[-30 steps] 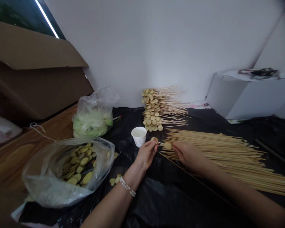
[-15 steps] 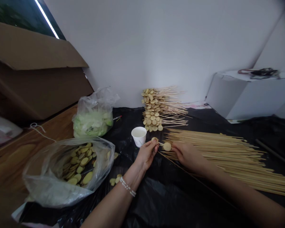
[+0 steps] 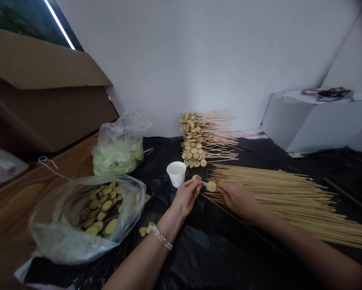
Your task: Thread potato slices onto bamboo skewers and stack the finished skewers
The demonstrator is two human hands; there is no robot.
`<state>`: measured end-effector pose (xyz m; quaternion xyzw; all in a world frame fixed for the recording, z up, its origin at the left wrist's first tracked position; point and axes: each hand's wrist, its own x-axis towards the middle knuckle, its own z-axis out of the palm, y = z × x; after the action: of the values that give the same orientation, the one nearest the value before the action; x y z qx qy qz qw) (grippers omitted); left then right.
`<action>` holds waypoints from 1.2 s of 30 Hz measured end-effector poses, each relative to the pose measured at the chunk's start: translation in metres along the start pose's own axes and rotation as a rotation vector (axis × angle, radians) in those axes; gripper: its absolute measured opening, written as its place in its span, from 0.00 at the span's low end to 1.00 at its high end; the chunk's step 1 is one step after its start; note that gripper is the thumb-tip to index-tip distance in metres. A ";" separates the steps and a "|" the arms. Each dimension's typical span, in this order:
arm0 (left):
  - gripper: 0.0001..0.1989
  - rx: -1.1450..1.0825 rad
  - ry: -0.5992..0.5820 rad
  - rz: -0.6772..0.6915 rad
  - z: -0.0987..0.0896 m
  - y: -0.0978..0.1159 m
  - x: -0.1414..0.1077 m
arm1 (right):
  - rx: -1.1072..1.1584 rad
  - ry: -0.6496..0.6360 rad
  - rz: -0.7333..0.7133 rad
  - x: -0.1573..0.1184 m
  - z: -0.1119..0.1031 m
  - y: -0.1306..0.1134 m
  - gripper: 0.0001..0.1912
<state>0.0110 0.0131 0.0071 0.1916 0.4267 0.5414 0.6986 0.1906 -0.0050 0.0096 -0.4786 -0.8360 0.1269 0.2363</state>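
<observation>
Your left hand [image 3: 187, 197] is almost closed, and its fingers pinch a round yellow food slice [image 3: 196, 177]. Your right hand [image 3: 236, 199] is almost closed too, pinching a thin wooden stick [image 3: 205, 183] with another round yellow slice [image 3: 211, 186] on it. Just beside your hands lies a wide pile of long thin wooden sticks [image 3: 277, 197] on a black plastic sheet [image 3: 199, 257]. To your left sits a clear plastic bag of yellow slices [image 3: 48, 231]. Farther away are a small white paper cup [image 3: 176, 173], a tall stack of yellow slices on sticks [image 3: 193, 141], and a clear bag of pale green pieces [image 3: 117, 159].
</observation>
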 end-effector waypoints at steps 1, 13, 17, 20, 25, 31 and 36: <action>0.02 0.003 -0.005 -0.001 0.000 0.000 0.000 | 0.033 -0.002 0.002 0.000 0.000 0.000 0.12; 0.01 0.027 -0.024 0.001 -0.004 0.000 0.002 | 0.094 0.055 -0.040 0.002 0.006 0.001 0.13; 0.02 0.037 -0.016 0.008 -0.006 0.000 0.004 | 0.124 0.069 -0.053 0.003 0.007 0.002 0.12; 0.02 0.043 -0.019 0.013 -0.006 0.000 0.005 | 0.135 0.068 -0.041 0.003 0.009 0.003 0.12; 0.03 0.052 -0.046 0.002 -0.005 -0.002 0.003 | 0.198 0.033 0.011 0.004 0.008 0.003 0.13; 0.08 0.053 -0.110 0.004 -0.001 -0.007 0.002 | 0.243 -0.015 0.044 0.007 -0.002 0.002 0.11; 0.08 0.039 -0.088 -0.008 0.000 -0.007 0.002 | 0.225 0.028 0.026 0.006 -0.001 0.001 0.12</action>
<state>0.0153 0.0121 0.0014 0.2272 0.4070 0.5212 0.7149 0.1893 0.0013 0.0112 -0.4616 -0.8069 0.2163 0.2983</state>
